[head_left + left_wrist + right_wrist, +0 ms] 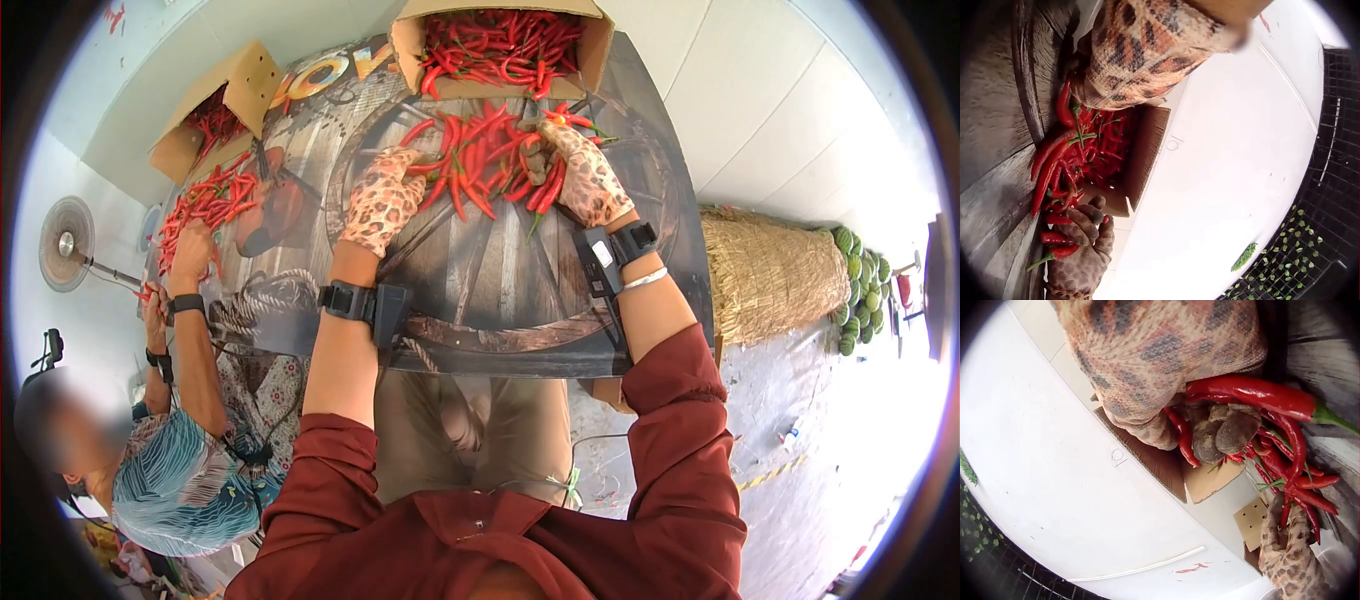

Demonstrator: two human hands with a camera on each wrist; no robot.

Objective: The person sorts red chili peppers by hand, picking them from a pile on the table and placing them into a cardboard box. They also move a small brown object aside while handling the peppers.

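Red chillies (470, 165) lie in a loose pile on the wood-patterned table. At the pile's left edge is my left hand (385, 198), in a leopard-print glove, its fingertips by the chillies; what it grips there I cannot tell. My right hand (585, 178), gloved alike, curls its dark-tipped fingers round some chillies at the pile's right side. The right wrist view shows a large chilli (1254, 394) lying across the palm side of this hand (1166, 362), and another chilli (1182, 434) between thumb and fingers.
A cardboard box (600, 50) full of chillies lies open behind the pile. Another box (250, 90) and chilli heap (205, 205) are at the left, where a person in a blue patterned shirt (185, 485) works. Straw (775, 275) and watermelons (858, 290) are at the right.
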